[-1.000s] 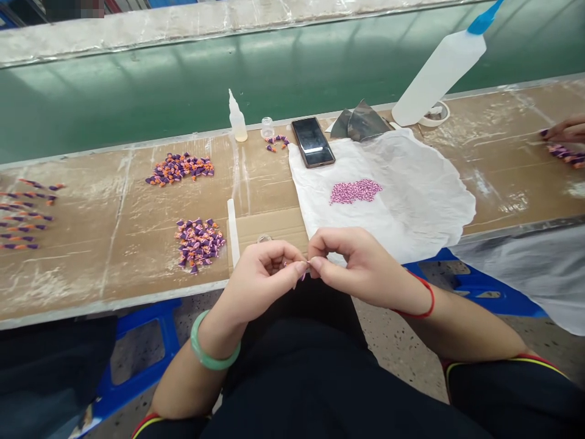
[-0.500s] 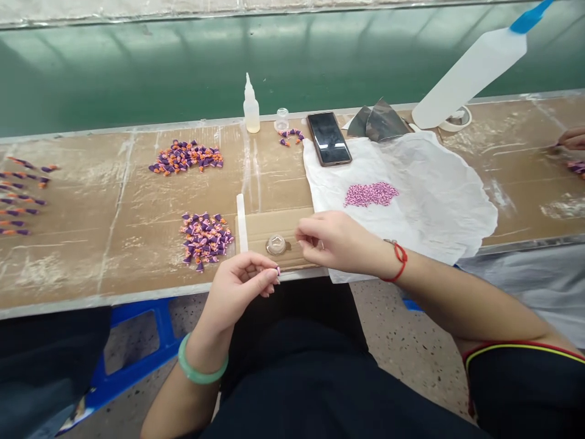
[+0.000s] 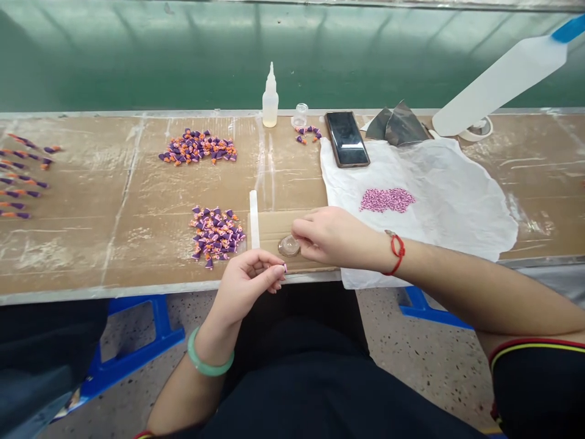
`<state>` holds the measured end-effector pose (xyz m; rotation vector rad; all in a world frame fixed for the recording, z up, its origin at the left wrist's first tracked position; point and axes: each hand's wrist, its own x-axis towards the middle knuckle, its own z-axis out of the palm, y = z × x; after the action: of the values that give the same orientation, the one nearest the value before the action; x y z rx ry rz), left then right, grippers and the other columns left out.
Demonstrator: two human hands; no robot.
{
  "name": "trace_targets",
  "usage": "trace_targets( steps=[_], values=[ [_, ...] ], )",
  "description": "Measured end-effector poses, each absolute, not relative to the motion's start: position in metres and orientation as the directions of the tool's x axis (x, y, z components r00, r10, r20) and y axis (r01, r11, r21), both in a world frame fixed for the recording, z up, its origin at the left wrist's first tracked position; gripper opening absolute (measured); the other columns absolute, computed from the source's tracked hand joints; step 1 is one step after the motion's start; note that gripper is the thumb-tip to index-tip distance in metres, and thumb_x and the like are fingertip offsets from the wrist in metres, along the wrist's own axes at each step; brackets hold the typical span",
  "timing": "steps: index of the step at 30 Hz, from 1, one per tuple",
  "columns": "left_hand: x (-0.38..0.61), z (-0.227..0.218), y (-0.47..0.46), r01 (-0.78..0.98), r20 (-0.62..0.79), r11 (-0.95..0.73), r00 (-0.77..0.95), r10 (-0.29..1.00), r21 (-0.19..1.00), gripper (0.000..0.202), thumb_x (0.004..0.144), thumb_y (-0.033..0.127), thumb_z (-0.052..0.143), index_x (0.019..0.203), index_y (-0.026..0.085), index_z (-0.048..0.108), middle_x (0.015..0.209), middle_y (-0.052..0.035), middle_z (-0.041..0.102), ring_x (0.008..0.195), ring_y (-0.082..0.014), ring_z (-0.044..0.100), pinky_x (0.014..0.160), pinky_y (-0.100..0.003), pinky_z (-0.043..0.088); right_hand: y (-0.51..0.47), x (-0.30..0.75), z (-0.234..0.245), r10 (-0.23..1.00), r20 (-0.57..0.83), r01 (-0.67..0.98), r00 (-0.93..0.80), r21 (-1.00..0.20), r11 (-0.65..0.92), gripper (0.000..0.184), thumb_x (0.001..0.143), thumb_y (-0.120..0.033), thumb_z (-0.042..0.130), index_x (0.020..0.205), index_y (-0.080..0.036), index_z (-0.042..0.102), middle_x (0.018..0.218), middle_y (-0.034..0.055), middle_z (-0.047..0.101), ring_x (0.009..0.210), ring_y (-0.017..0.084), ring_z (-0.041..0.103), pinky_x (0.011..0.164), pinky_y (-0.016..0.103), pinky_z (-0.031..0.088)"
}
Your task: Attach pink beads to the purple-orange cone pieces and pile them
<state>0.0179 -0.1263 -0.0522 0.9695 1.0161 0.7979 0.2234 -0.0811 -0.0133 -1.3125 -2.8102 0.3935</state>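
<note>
My left hand (image 3: 247, 283) is closed in a pinch on a small purple-and-pink piece (image 3: 284, 267), held at the front edge of the table. Just beyond it, my right hand (image 3: 336, 238) has its fingers pinched together at the right rim of a small clear dish (image 3: 287, 246). What those fingers hold, if anything, is hidden. The dish rests on a cardboard pad (image 3: 269, 227), beside a white strip (image 3: 254, 216). Left of the strip lies a pile of purple, pink and orange pieces (image 3: 216, 236). Tiny pink bits (image 3: 387, 199) are heaped on a white cloth (image 3: 439, 195).
Farther back lie a second pile of pieces (image 3: 198, 147), a dropper bottle (image 3: 270, 100), a small clear cup (image 3: 300, 114) and a phone (image 3: 347, 139). A large white bottle (image 3: 498, 85) leans near a tape roll (image 3: 478, 130). Rows of longer pieces (image 3: 21, 180) lie far left.
My right hand has moved left to the dish, its fingertips now at the rim. My left hand keeps its pinch on the piece. The view has shifted, and a person's hand at the right has left it.
</note>
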Motion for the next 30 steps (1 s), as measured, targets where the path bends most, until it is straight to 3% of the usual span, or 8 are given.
trace_targets(
  steps=[5,9,11,14,17,21,30],
  values=[
    [0.018,-0.053,-0.127,-0.113,-0.314,0.368,0.331,0.890,0.923,0.027,0.069,0.035,0.088,0.072,0.015,0.071,0.059,-0.0023,0.069,0.048,-0.0107,0.060,0.046,-0.019,0.053,-0.081,0.224,-0.010,0.772,-0.056,0.753,-0.634,-0.275,0.598,0.019,0.084,-0.020,0.051,0.065,-0.020,0.045,0.058,0.0015,0.051,0.054,0.013,0.033,0.055,0.028,0.021],
    [0.021,-0.051,-0.131,-0.226,-0.280,0.338,0.252,0.926,0.914,0.030,0.067,0.038,0.090,0.075,0.015,0.073,0.063,-0.0034,0.072,0.051,-0.0127,0.065,0.048,-0.020,0.056,-0.088,0.227,0.001,0.816,0.001,0.657,-0.578,-0.593,0.466,0.018,0.083,-0.023,0.052,0.067,-0.021,0.045,0.058,-0.0017,0.050,0.053,0.011,0.039,0.053,0.025,0.028],
    [0.023,-0.048,-0.133,-0.303,-0.244,0.306,0.226,0.943,0.903,0.031,0.066,0.040,0.091,0.077,0.016,0.074,0.066,-0.0036,0.074,0.052,-0.0134,0.068,0.048,-0.020,0.057,-0.095,0.227,0.009,0.826,-0.053,0.559,-0.561,-0.761,0.331,0.019,0.086,-0.024,0.052,0.069,-0.021,0.046,0.060,-0.0022,0.053,0.055,0.010,0.045,0.053,0.023,0.033],
    [0.026,-0.040,-0.137,-0.385,-0.176,0.257,0.233,0.956,0.886,0.024,0.069,0.035,0.091,0.078,0.018,0.076,0.069,-0.0029,0.076,0.052,-0.0132,0.070,0.048,-0.019,0.059,-0.104,0.227,0.016,0.817,-0.168,0.457,-0.552,-0.880,0.128,0.019,0.088,-0.026,0.053,0.071,-0.021,0.047,0.060,-0.0043,0.048,0.055,0.009,0.043,0.051,0.022,0.033],
    [0.028,-0.034,-0.141,-0.430,-0.129,0.234,0.258,0.957,0.872,0.015,0.073,0.027,0.090,0.080,0.021,0.078,0.073,-0.0017,0.079,0.055,-0.0125,0.072,0.051,-0.017,0.061,-0.111,0.226,0.021,0.791,-0.231,0.397,-0.567,-0.918,0.017,0.017,0.088,-0.027,0.052,0.073,-0.021,0.048,0.059,-0.0058,0.043,0.053,0.009,0.035,0.048,0.022,0.029],
    [0.030,-0.030,-0.145,-0.446,-0.099,0.200,0.239,0.966,0.872,0.012,0.074,0.023,0.089,0.081,0.022,0.079,0.072,-0.0009,0.079,0.056,-0.0128,0.074,0.054,-0.016,0.062,-0.118,0.224,0.025,0.794,-0.248,0.332,-0.555,-0.941,-0.062,0.015,0.087,-0.026,0.053,0.074,-0.021,0.049,0.060,-0.0051,0.046,0.053,0.008,0.036,0.047,0.022,0.029],
    [0.033,-0.026,-0.150,-0.468,-0.028,0.134,0.227,0.974,0.874,0.011,0.076,0.016,0.086,0.083,0.023,0.081,0.076,0.0002,0.080,0.060,-0.0127,0.076,0.058,-0.015,0.064,-0.126,0.222,0.030,0.832,-0.172,0.340,-0.527,-0.940,0.021,0.013,0.086,-0.021,0.053,0.073,-0.019,0.052,0.059,-0.0054,0.049,0.052,0.007,0.037,0.046,0.021,0.029]
  ],
)
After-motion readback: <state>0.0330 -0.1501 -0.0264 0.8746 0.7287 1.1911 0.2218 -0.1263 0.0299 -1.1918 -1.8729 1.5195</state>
